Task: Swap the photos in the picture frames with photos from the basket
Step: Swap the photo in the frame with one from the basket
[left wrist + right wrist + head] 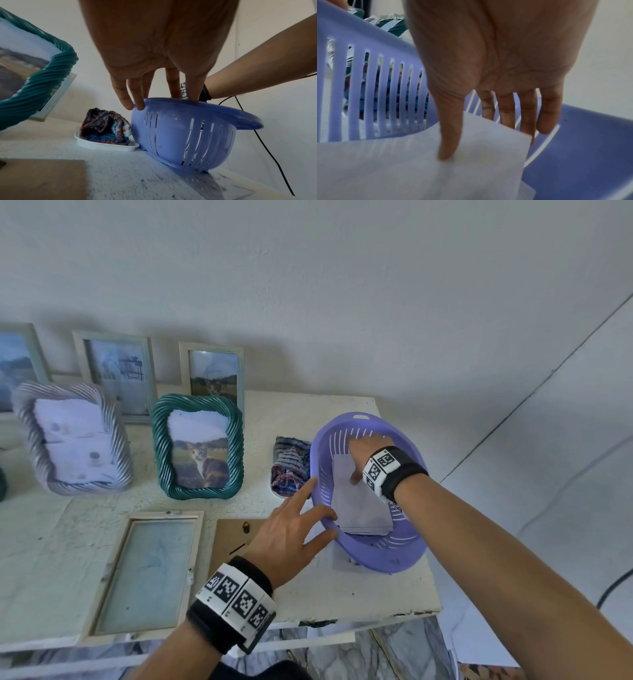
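Note:
A purple slotted basket (pixel 368 419) stands at the table's right end and holds a stack of face-down white photos (pixel 359 505). My right hand (pixel 363 455) reaches into it. The thumb lies on the top photo (pixel 402 169) and the fingers (pixel 505 115) slip behind its far edge, pinching it. My left hand (pixel 308 515) rests with straight, spread fingers on the basket's near-left rim (pixel 171 102). An emptied frame (pixel 147 573) lies flat at the front beside its brown backing board (pixel 233 535). A green twisted frame (pixel 198 446) with a cat photo stands behind.
A grey twisted frame (pixel 72 440) and several pale frames (pixel 215 374) stand along the wall. A striped cloth in a white tray (pixel 104 127) touches the basket's left side. The table's front edge (pixel 376 614) is close below the basket. A black cable (pixel 613 587) runs at the right.

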Motion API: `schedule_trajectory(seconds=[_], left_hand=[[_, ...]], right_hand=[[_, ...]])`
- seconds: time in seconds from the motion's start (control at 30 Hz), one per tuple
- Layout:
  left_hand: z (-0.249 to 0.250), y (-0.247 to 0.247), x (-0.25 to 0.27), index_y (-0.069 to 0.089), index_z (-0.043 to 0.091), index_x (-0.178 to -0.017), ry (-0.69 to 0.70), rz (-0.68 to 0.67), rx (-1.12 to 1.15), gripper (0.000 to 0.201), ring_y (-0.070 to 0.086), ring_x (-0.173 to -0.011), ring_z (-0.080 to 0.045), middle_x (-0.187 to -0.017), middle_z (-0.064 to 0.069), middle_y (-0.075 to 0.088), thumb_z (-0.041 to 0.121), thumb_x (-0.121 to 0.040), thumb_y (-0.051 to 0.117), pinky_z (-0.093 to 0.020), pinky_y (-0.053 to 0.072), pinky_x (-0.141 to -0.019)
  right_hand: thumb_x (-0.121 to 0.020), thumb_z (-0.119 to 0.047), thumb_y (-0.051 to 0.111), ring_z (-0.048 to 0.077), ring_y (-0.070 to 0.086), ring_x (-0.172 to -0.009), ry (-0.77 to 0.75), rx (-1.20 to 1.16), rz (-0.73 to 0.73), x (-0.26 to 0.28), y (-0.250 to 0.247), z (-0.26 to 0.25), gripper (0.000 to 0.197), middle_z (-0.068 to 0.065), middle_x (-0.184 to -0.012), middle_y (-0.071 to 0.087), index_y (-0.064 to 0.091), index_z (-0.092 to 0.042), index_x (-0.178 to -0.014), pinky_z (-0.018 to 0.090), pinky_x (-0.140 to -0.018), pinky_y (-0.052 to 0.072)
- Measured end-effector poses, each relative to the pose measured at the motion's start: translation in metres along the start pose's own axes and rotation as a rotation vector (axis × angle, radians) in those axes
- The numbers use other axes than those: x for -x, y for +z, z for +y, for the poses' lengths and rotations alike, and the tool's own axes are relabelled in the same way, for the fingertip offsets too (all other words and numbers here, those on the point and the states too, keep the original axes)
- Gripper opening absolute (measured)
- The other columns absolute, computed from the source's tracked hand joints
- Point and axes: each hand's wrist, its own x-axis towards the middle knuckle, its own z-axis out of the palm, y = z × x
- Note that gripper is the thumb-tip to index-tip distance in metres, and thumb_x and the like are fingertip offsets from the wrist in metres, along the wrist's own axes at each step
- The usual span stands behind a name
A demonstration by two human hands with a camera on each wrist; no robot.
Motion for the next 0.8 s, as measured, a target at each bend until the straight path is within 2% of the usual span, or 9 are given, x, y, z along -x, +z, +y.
schedule_trajectory(seconds=[0.07, 0.13, 0.23, 0.37, 0.47, 0.53, 0.6, 0.7, 0.8], left_hand=[[-0.001, 0.0, 0.0, 0.053, 0.037, -0.119, 0.005, -0.005, 0.007, 0.046, 0.042, -0.136, -0.023, -0.162, 0.0, 0.016, 0.066, -0.091, 0.031, -0.043, 0.047, -0.101], [-0.003, 0.0, 0.002, 0.051, 0.035, -0.128, 0.024, 0.023, 0.038, 0.05, 0.041, -0.136, -0.021, -0.161, 0.0, 0.017, 0.064, -0.091, 0.035, -0.043, 0.047, -0.1], [-0.004, -0.011, 0.007, 0.052, 0.03, -0.133, 0.018, 0.11, 0.157, 0.053, 0.042, -0.134, -0.014, -0.155, 0.001, 0.031, 0.06, -0.09, 0.043, -0.034, 0.046, -0.098], [-0.004, -0.043, 0.013, 0.06, 0.026, -0.123, 0.008, 0.287, 0.346, 0.036, 0.055, -0.114, 0.001, -0.13, 0.009, 0.055, 0.041, -0.09, 0.059, -0.022, 0.049, -0.091], [-0.003, -0.071, 0.022, 0.059, 0.027, -0.12, -0.044, 0.363, 0.506, 0.031, 0.061, -0.104, 0.001, -0.116, 0.014, 0.063, 0.034, -0.09, 0.061, -0.018, 0.051, -0.085], [-0.007, -0.088, 0.029, 0.06, 0.025, -0.121, -0.089, 0.372, 0.6, 0.03, 0.064, -0.103, 0.0, -0.114, 0.017, 0.065, 0.031, -0.092, 0.064, -0.018, 0.052, -0.085], [-0.017, -0.102, 0.04, 0.062, 0.023, -0.119, -0.126, 0.358, 0.702, 0.028, 0.067, -0.099, -0.007, -0.111, 0.012, 0.069, 0.03, -0.092, 0.065, -0.024, 0.055, -0.084], [-0.039, -0.117, 0.064, 0.069, 0.015, -0.107, -0.151, 0.347, 0.775, 0.019, 0.069, -0.088, -0.021, -0.1, -0.001, 0.073, 0.025, -0.091, 0.065, -0.034, 0.057, -0.075], [-0.063, -0.126, 0.091, 0.07, 0.01, -0.096, -0.206, 0.367, 0.826, 0.009, 0.068, -0.079, -0.016, -0.091, -0.004, 0.075, 0.006, -0.092, 0.063, -0.026, 0.055, -0.066]], right_hand=[[-0.086, -0.022, 0.068, 0.033, 0.06, -0.107, 0.004, -0.047, 0.017, 0.008, -0.013, 0.002, 0.051, 0.01, -0.117, 0.063, 0.046, -0.014, -0.131, 0.041, -0.083, 0.048], [-0.091, -0.01, 0.055, 0.03, 0.059, -0.097, -0.015, -0.164, 0.023, 0.022, -0.029, 0.007, 0.031, 0.009, -0.116, 0.062, 0.051, -0.015, -0.122, 0.036, -0.076, 0.046], [-0.091, -0.006, 0.047, 0.027, 0.052, -0.088, 0.006, -0.417, 0.09, 0.051, -0.055, 0.017, 0.027, 0.008, -0.113, 0.061, 0.056, -0.02, -0.112, 0.029, -0.072, 0.04], [-0.089, -0.004, 0.047, 0.03, 0.058, -0.096, -0.017, -0.59, 0.416, 0.103, -0.088, 0.022, 0.03, 0.008, -0.108, 0.065, 0.061, -0.02, -0.11, 0.035, -0.079, 0.045], [-0.09, -0.005, 0.05, 0.014, 0.059, -0.084, -0.087, -0.753, 0.596, 0.141, -0.107, 0.004, 0.026, 0.001, -0.105, 0.067, 0.062, -0.018, -0.11, 0.03, -0.078, 0.046], [-0.091, -0.008, 0.054, 0.005, 0.057, -0.073, -0.134, -0.912, 0.621, 0.159, -0.113, -0.02, 0.024, -0.008, -0.104, 0.068, 0.064, -0.022, -0.107, 0.017, -0.069, 0.042], [-0.091, -0.014, 0.056, 0.009, 0.061, -0.079, -0.169, -1.061, 0.591, 0.167, -0.114, -0.048, 0.023, -0.013, -0.103, 0.068, 0.065, -0.03, -0.104, 0.019, -0.069, 0.045], [-0.093, -0.007, 0.058, 0.004, 0.061, -0.085, -0.24, -1.316, 0.543, 0.164, -0.103, -0.092, 0.021, -0.014, -0.1, 0.067, 0.066, -0.021, -0.107, 0.016, -0.069, 0.045], [-0.093, -0.011, 0.063, 0.013, 0.064, -0.082, -0.222, -1.485, 0.535, 0.153, -0.086, -0.133, 0.028, 0.001, -0.096, 0.067, 0.061, -0.02, -0.12, 0.029, -0.069, 0.054]])
